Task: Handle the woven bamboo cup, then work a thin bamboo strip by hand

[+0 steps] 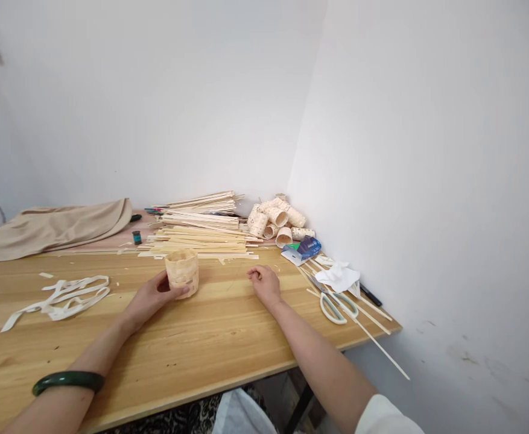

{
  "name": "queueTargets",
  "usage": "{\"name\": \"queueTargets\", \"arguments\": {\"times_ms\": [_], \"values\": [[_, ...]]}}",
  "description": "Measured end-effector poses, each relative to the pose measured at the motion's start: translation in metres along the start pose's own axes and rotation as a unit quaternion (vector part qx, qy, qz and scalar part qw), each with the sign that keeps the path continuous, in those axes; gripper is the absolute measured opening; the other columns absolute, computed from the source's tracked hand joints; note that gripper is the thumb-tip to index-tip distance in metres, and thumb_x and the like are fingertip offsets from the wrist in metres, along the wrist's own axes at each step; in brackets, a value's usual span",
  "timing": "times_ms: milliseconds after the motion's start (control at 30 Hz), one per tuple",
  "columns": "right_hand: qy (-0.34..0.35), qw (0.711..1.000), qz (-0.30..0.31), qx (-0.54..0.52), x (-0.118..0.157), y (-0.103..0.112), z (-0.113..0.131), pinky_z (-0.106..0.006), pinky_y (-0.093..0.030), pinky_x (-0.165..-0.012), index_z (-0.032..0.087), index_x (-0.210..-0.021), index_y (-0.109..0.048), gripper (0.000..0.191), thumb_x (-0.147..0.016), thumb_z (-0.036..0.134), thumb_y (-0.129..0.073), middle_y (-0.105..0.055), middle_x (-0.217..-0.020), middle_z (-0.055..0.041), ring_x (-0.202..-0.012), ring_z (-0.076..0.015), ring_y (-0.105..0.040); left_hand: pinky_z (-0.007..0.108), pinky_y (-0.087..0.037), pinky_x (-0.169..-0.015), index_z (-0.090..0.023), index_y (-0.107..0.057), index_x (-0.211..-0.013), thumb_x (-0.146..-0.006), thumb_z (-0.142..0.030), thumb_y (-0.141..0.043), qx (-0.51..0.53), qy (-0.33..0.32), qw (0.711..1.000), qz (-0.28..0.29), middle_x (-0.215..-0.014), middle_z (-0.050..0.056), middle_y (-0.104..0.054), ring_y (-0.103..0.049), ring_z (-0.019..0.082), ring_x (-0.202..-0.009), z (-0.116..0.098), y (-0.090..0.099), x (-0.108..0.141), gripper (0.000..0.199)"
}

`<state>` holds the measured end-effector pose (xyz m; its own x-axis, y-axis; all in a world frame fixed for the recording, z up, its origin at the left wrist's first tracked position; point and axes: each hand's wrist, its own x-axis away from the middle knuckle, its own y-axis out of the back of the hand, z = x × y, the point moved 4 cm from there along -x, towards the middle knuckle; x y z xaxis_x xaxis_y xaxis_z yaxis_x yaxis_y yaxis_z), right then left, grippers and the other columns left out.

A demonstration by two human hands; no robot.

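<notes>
A small woven bamboo basket (pixel 181 274), pale and cylindrical, stands upright just above or on the table. Around its left side and lower front wrap the fingers and thumb of my left hand (pixel 158 293), with a dark green bangle on that forearm. To the right, my right hand (pixel 265 284) is apart from the basket, its fingers curled together in a pinch. Whatever lies between those fingertips is too small to name; a faint thin line shows on the wood between hand and basket.
Bundles of bamboo strips (pixel 201 235) lie at the back beside several woven cylinders (pixel 277 217). Scissors (pixel 336 307), white paper (pixel 338 277) and a blue packet (pixel 304 248) sit right. A thread spool (pixel 136 237), beige cloth (pixel 74 226) and white ribbon (pixel 65 298) are left.
</notes>
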<state>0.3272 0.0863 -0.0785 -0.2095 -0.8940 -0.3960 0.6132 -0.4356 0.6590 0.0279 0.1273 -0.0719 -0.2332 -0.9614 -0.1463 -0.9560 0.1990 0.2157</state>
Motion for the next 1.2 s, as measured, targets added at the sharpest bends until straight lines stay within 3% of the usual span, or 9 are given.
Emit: {"name": "queueTargets", "arguments": {"times_ms": [333,700,1200], "values": [[0.002,1.0,0.007,-0.001,-0.002,-0.0022,-0.0038,-0.042,-0.059,-0.091,0.018,-0.12,-0.065,0.027,-0.1,0.036,-0.062,-0.067,-0.123,-0.0085,-0.104,-0.0208,-0.068,0.054,-0.048,-0.111,-0.019,-0.071,-0.114,-0.055,-0.063,-0.088,-0.022,0.012,1.0,0.001,-0.122,0.013,-0.076,-0.067,0.041,-0.121,-0.0052,0.0005,0.0028,0.075],[-0.006,1.0,0.006,0.003,-0.0009,-0.0024,-0.0047,-0.042,-0.059,-0.091,0.018,-0.12,-0.065,0.027,-0.1,0.036,-0.062,-0.067,-0.122,-0.0085,-0.104,-0.0208,-0.068,0.052,-0.052,-0.108,-0.02,-0.071,-0.114,-0.057,-0.054,-0.089,-0.008,0.009,1.0,-0.004,-0.119,0.013,-0.078,-0.07,0.039,-0.117,-0.0035,0.0005,0.0016,0.068],[-0.001,1.0,0.006,-0.001,-0.001,-0.0015,-0.0033,-0.042,-0.059,-0.091,0.018,-0.12,-0.065,0.027,-0.1,0.036,-0.062,-0.067,-0.122,-0.0085,-0.104,-0.0208,-0.068,0.05,-0.051,-0.109,-0.019,-0.071,-0.116,-0.056,-0.058,-0.088,-0.009,0.006,1.0,0.004,-0.123,0.012,-0.076,-0.068,0.038,-0.121,-0.006,0.0005,0.0025,0.073]]}}
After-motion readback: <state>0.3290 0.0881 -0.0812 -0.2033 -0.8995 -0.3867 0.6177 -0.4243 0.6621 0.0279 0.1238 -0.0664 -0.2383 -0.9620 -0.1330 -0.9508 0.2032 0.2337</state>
